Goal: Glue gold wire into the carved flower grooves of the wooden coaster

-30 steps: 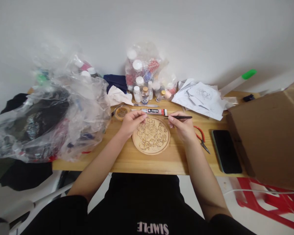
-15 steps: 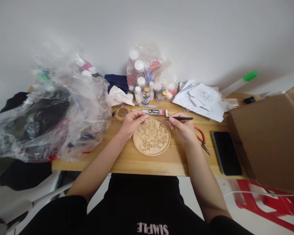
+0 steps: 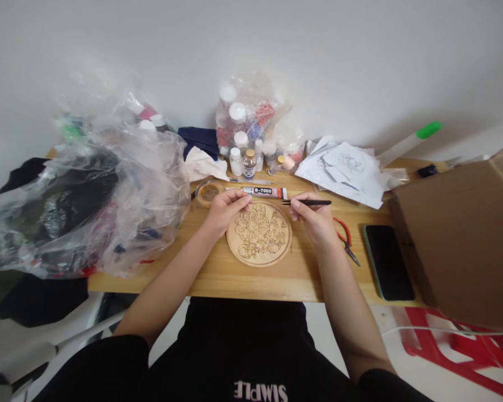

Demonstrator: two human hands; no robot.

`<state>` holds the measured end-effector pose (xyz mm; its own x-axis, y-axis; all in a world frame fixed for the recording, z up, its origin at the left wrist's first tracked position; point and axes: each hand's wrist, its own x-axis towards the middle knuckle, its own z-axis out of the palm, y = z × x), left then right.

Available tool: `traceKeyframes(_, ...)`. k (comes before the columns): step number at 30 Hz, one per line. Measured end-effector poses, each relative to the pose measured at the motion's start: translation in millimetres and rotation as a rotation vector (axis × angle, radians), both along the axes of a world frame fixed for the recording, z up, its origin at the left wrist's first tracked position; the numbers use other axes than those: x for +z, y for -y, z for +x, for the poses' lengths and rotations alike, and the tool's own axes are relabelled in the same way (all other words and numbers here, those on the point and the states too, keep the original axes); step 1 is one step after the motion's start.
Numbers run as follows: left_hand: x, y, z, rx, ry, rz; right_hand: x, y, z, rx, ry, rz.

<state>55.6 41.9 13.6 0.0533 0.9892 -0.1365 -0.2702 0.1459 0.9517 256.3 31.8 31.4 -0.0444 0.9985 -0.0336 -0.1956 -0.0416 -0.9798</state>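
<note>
A round wooden board (image 3: 260, 258) lies on the table, bearing a flower pattern outlined in gold wire. My right hand (image 3: 314, 219) grips dark tweezers (image 3: 316, 202) at the board's upper right, their tips pointing left. At the upper left edge of the board, my left hand (image 3: 226, 211) is closed in a pinch; whatever is between thumb and forefinger is too small to make out. Just behind the hands lies a B-7000 glue tube (image 3: 265, 192). A coil of gold wire (image 3: 208, 192) sits beside my left hand.
Orange-handled pliers (image 3: 349, 243) and a phone (image 3: 388, 262) lie to the right, before a cardboard box (image 3: 456, 234). Small bottles (image 3: 250, 163) and printed drawings (image 3: 346, 167) stand or lie at the back. A large plastic bag (image 3: 151, 178) fills the left side.
Almost nothing differs. The tweezers and my right hand have shifted very slightly; my left hand keeps its pinch in the same place.
</note>
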Motion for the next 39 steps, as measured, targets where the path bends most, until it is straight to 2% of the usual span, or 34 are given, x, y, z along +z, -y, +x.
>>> traceKeyframes(18,-1.7,-1,-1,-0.028,0.002,0.004,3.9,1,-1,-0.026,0.004,-0.047)
traceKeyframes(28,1.8,-1,-2,-0.051,0.002,-0.004,-3.2,-7,3,-0.195,-0.001,-0.119)
traceKeyframes(39,1.6,0,-3,-0.04,0.052,-0.03,-13.3,-13,3,-0.173,-0.035,-0.124)
